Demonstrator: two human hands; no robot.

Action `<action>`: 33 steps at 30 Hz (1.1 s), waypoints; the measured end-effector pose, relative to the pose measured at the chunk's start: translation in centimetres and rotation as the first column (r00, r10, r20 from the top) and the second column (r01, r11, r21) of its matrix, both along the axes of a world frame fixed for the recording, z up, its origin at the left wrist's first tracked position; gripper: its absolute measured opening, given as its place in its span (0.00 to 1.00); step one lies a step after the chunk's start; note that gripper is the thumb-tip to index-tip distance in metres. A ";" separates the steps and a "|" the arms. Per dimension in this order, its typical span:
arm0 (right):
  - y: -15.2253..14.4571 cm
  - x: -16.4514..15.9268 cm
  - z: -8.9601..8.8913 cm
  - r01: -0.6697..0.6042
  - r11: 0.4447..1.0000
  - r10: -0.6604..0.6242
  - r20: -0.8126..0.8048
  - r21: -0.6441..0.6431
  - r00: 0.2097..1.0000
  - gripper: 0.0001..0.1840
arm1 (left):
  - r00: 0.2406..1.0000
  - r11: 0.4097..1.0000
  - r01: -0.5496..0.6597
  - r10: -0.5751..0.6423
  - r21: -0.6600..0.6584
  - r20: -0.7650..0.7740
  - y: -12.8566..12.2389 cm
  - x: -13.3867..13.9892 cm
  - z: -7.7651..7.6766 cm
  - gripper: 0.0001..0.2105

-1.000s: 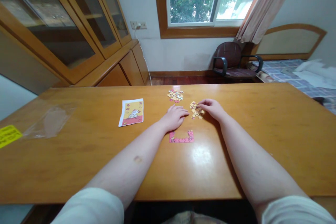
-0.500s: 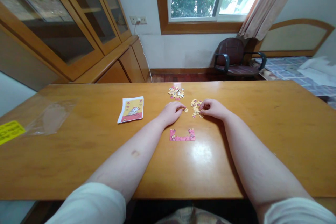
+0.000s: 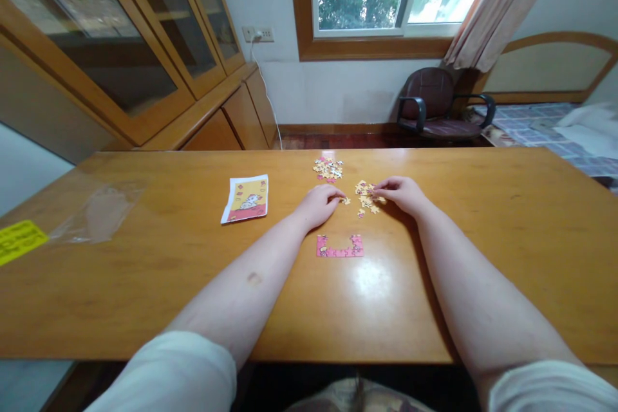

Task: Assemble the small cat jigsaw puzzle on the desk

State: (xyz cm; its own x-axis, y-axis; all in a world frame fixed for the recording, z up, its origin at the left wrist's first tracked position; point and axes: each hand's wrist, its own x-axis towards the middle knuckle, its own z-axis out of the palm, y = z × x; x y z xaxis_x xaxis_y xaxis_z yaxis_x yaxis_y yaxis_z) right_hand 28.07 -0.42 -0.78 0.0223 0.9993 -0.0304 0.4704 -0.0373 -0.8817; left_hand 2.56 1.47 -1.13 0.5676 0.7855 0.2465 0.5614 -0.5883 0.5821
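My left hand [image 3: 319, 206] rests on the table with its fingertips closed on a small yellow jigsaw piece [image 3: 346, 201]. At the right side of a loose heap of yellow jigsaw pieces [image 3: 365, 196] is my right hand [image 3: 404, 194], thumb and fingers pinched over a piece that they mostly cover. Nearer to me lies a joined, U-shaped pink puzzle section [image 3: 340, 252], open toward the far side. A second heap of mixed pieces [image 3: 328, 168] sits beyond both hands.
A picture sheet [image 3: 246, 199] showing a white animal on yellow and pink lies left of my left hand. Farther left are a clear plastic bag [image 3: 99, 212] and a yellow label [image 3: 22, 241]. Beyond the wooden table [image 3: 159, 257] stands an office chair [image 3: 429, 103].
My right hand has shifted slightly away from me and to the right, and pieces in the near heap have spread. The left hand stays at its piece. The view has tilted slightly.
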 end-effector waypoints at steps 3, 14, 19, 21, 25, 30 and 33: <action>0.0 -0.2 0.4 0.094 0.995 -0.094 0.020 0.022 0.995 0.21 | 1.000 1.000 -0.002 0.002 -0.005 -0.006 0.0 0.0 0.1 0.12; 0.4 0.2 -0.1 0.051 0.974 -0.097 0.205 0.221 0.974 0.15 | 1.000 1.000 -0.015 0.015 -0.014 -0.010 -0.2 0.1 0.5 0.12; 0.7 0.6 -0.4 0.115 0.966 -0.184 0.303 0.232 0.935 0.15 | 1.000 1.000 -0.015 0.015 -0.009 -0.010 -0.2 0.0 0.4 0.12; 1.0 0.7 -0.7 0.139 0.964 -0.213 0.348 0.225 0.913 0.16 | 1.000 1.000 -0.019 0.019 -0.011 -0.015 -0.2 0.0 0.4 0.12; 1.5 1.0 -1.3 0.100 0.961 -0.207 0.435 0.257 0.876 0.16 | 1.000 1.000 -0.019 0.018 -0.022 -0.025 -0.2 0.1 0.5 0.12; 1.4 0.7 -1.2 -0.013 0.962 -0.145 0.547 0.274 0.824 0.17 | 1.000 1.000 -0.014 0.014 -0.003 -0.023 -0.1 0.0 0.2 0.12; 1.0 -0.2 -0.7 -0.095 0.964 -0.081 0.611 0.250 0.788 0.19 | 1.000 1.000 -0.010 0.010 0.003 -0.026 -0.1 0.0 0.1 0.12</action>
State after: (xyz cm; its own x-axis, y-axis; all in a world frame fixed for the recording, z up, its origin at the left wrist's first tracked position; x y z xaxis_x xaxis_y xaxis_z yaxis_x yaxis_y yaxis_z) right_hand 27.89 0.60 -1.53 -0.0589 0.9689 0.2403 0.9107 0.1507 -0.3845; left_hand 2.53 1.41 -1.00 0.5657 0.7907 0.2341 0.5827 -0.5842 0.5650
